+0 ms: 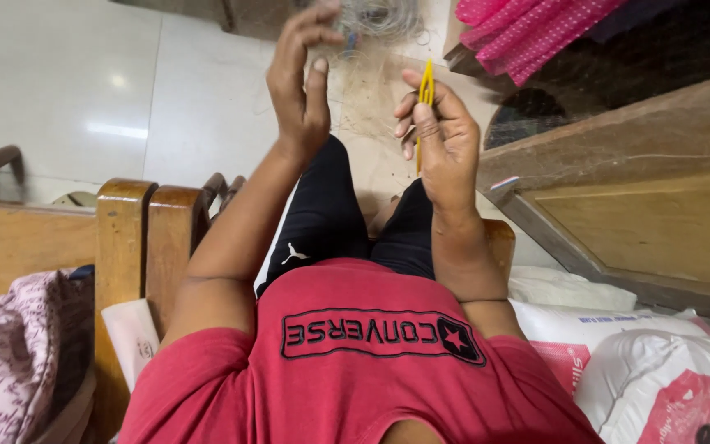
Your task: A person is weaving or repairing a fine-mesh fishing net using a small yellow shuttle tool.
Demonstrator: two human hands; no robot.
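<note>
At the far left a crumpled pink-and-white patterned cloth (10, 345) lies heaped against a brown wooden chair frame (121, 247), whose two upright posts stand just beside the person's left arm. The left hand (301, 86) is raised, palm turned inward, its fingers loosely curled and the fingertips drawn up into a tangled clump of fine grey thread-like mesh (375, 20) at the top edge of the view; they seem to pinch a strand there, probably to keep the fibre taut, though the exact contact is too blurred to be sure. Loose strands hang from the clump down between the two hands, above the black trousers (330, 210) of the seated person in a red short-sleeved shirt (355, 370). The right hand (445, 144) is closed around a slim yellow plastic needle-like tool (426, 86), thumb and forefinger pinching it so that the pointed end stands upward, near the hanging strands, an angle that suits working the tip into the mesh. Further right a bright pink dotted fabric (536, 29) drapes over a dark wooden surface, a tan wooden panel (643, 222) leans below it, and white printed plastic sacks (643, 362) are stacked at the lower right.
</note>
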